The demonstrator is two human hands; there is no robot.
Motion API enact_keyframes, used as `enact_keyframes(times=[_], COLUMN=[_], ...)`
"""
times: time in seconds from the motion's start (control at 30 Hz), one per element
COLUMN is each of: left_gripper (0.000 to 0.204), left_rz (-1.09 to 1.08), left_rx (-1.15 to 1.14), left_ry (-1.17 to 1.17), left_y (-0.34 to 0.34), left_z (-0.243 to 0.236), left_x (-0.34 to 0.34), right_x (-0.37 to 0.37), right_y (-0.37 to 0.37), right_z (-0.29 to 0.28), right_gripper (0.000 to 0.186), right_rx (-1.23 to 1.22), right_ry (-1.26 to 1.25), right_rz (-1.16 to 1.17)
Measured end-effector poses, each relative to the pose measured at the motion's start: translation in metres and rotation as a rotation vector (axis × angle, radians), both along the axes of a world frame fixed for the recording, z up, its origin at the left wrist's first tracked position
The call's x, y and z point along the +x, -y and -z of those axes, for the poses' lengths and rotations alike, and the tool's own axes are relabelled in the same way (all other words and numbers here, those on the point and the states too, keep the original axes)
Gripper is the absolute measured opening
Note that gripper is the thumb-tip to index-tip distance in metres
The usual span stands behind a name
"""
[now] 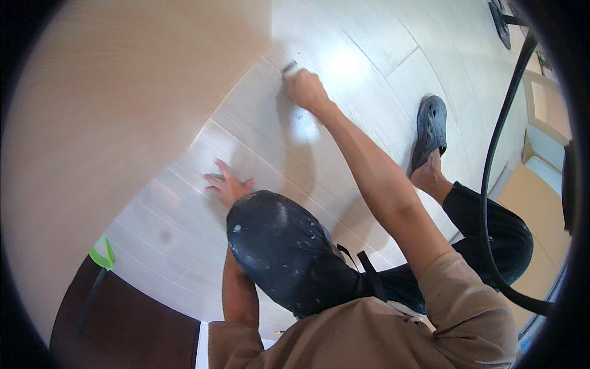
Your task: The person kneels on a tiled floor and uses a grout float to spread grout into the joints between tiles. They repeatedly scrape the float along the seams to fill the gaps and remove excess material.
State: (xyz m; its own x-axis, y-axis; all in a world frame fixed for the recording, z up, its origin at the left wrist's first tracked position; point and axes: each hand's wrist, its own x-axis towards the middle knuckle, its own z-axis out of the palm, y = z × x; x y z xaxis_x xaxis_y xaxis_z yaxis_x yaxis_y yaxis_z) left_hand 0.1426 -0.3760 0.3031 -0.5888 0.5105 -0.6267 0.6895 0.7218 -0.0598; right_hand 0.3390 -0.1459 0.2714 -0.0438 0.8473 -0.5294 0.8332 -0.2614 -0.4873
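Observation:
My right hand (pixel 305 89) reaches far forward, closed around a small flat scraper-like tool (pixel 291 67). Its pale grey end sticks out past my fingers, close to the floor by the base of the wall; the grip hides most of it. Beside my bent knee, my left hand (pixel 227 186) rests on the pale plank-patterned floor (pixel 246 111) with its fingers spread, holding nothing. My left forearm passes partly behind that knee.
A beige upright surface (pixel 135 80) meets the floor along the left. My foot in a dark clog (pixel 431 126) stands at the right. A black cable (pixel 488 178) curves past it. At lower left, a green dustpan (pixel 103 253) lies by a dark brown panel (pixel 132 317).

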Motion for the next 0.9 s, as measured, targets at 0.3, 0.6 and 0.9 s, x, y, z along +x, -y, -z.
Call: enact_keyframes(times=[0.3, 0.6, 0.9], left_gripper=[0.13, 0.132, 0.134], left_rz=[0.052, 0.065, 0.014], left_rx=[0.051, 0.094, 0.079], left_ry=[-0.029, -0.042, 0.042], left_y=[0.007, 0.017, 0.008], left_z=[0.0, 0.007, -0.003], left_x=[0.007, 0.004, 0.008], right_x=[-0.018, -0.024, -0.03], right_y=[-0.02, -0.027, -0.039], right_z=[-0.009, -0.015, 0.001], right_gripper=[0.048, 0.043, 0.052], right_rx=[0.019, 0.044, 0.074], right_ry=[0.018, -0.069, -0.101], right_rz=[0.087, 0.025, 0.018])
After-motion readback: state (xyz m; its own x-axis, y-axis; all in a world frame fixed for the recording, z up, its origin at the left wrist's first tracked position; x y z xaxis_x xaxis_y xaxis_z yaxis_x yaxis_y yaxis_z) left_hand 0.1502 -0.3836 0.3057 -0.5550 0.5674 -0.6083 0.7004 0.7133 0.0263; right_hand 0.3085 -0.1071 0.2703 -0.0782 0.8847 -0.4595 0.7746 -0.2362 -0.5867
